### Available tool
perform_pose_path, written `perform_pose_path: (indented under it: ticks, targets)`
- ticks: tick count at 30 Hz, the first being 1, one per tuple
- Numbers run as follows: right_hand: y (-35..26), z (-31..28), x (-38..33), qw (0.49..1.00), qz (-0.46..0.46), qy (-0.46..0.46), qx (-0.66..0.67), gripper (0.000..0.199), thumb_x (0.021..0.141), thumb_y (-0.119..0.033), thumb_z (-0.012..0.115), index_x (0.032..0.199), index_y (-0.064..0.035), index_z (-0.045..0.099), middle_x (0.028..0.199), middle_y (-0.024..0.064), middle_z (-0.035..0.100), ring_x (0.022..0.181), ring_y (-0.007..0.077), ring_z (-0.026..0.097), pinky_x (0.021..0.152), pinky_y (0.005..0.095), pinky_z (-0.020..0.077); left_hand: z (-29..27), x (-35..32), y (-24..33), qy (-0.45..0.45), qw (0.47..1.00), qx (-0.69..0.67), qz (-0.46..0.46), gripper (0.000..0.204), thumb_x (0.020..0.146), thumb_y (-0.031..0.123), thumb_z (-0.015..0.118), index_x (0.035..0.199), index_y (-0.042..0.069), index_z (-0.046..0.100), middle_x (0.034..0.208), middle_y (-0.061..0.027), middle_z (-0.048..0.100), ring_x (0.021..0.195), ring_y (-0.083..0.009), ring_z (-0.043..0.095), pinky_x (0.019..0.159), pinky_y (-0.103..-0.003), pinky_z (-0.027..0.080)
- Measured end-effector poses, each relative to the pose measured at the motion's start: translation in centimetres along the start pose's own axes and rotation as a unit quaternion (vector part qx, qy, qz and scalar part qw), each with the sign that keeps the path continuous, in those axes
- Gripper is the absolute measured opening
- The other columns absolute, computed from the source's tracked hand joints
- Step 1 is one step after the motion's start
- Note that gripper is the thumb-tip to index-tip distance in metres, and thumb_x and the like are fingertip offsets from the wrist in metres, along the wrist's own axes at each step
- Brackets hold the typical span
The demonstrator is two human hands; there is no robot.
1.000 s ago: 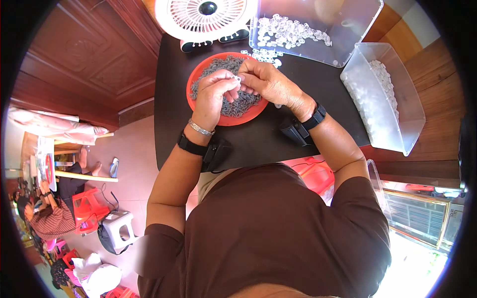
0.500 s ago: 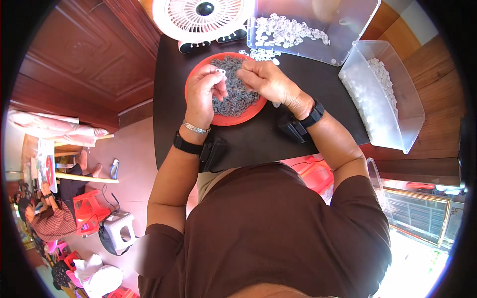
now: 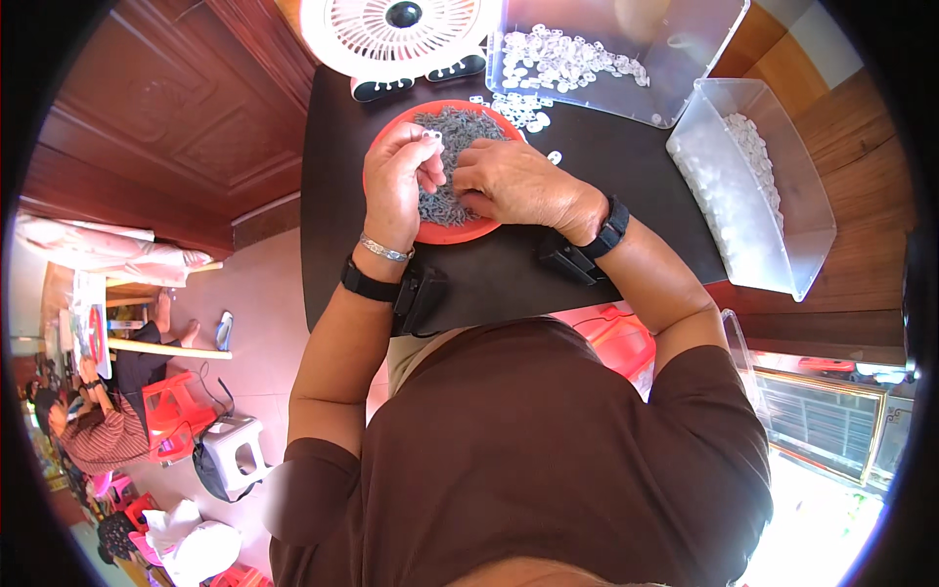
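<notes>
My left hand (image 3: pixel 396 181) is held over the left side of a round red basin (image 3: pixel 452 235). Its thumb and forefinger pinch a small white plastic piece with holes (image 3: pixel 431 135). Many small grey screw-like pieces (image 3: pixel 450 125) fill the basin. My right hand (image 3: pixel 518 186) reaches in from the right, fingers curled down at the grey pile. Its fingertips are partly hidden, so whatever they grip does not show. Loose white pieces (image 3: pixel 518 108) lie on the black table (image 3: pixel 489 284) just beyond the basin.
A white fan (image 3: pixel 403 44) stands behind the basin. One clear plastic bin (image 3: pixel 675 59) lies at the back with white pieces spilling toward its opening; another clear bin (image 3: pixel 753 264) at the right holds more. Far left, a person (image 3: pixel 108 440) sits near red and white stools.
My right hand has lowered from beside the left hand's fingertips into the grey pile, slightly nearer to me. The left hand stays almost still with its white piece.
</notes>
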State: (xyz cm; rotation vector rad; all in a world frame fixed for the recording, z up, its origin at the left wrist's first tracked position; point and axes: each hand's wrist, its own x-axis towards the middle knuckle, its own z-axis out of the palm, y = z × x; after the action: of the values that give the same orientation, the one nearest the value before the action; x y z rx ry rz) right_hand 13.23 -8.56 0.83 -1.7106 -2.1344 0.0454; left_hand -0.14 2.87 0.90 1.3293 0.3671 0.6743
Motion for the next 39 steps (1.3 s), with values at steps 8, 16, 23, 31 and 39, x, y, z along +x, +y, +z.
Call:
perform_pose_path:
  ticks: [8,16,23,31,39]
  targets:
    - [-0.7,-0.4,0.0,1.000,-0.013,-0.011,0.007,0.010,0.075,-0.018,0.064,0.079,-0.0091,0.065,0.083,0.0053,0.059,0.088,0.0251,0.057,0.073,0.0376,0.0486,0.0,0.1,-0.2,0.000,1.000,0.003,-0.003,0.016,0.087,0.015,0.050,0.080,0.002,0.057,0.066,-0.0016,0.054,0.055,-0.0096,0.052,0.050,-0.021,0.039]
    - [-0.4,0.5,0.1,0.999,0.002,0.038,0.016,0.010,0.075,-0.014,0.064,0.081,-0.0062,0.059,0.085,0.0068,0.057,0.085,0.0246,0.057,0.073,0.0384,0.0479,0.1,0.0,-0.3,-0.003,1.000,0.004,-0.002,0.016,0.086,0.015,0.051,0.080,0.002,0.058,0.065,-0.0018,0.055,0.055,-0.0096,0.052,0.050,-0.021,0.039]
    - [0.3,0.0,0.1,0.976,0.092,0.090,0.173,0.008,0.082,-0.012,0.056,0.079,-0.0040,0.055,0.073,0.0085,0.055,0.069,0.0220,0.057,0.065,0.0339,0.0460,0.4,-0.1,0.2,0.007,1.000,-0.005,-0.003,0.014,0.084,0.014,0.053,0.077,0.003,0.057,0.063,-0.0015,0.055,0.052,-0.0089,0.051,0.048,-0.020,0.038]
    - [1.1,-0.2,0.2,0.874,0.211,0.086,0.429,0.028,0.092,-0.023,0.049,0.073,-0.0028,0.052,0.061,0.0007,0.050,0.055,0.0101,0.047,0.052,0.0256,0.0393,0.4,-0.3,0.4,0.013,1.000,-0.008,-0.004,0.014,0.082,0.014,0.056,0.072,0.005,0.058,0.057,-0.0011,0.054,0.049,-0.0080,0.050,0.046,-0.019,0.036]
    - [1.5,-0.8,0.2,0.841,0.246,0.093,0.473,0.032,0.094,-0.026,0.048,0.071,-0.0036,0.052,0.059,-0.0009,0.049,0.053,0.0071,0.044,0.050,0.0239,0.0385,0.6,-0.2,-0.1,-0.078,0.988,0.123,0.053,0.013,0.086,0.013,0.054,0.079,0.002,0.058,0.079,-0.0016,0.059,0.066,-0.0079,0.055,0.055,-0.020,0.041]
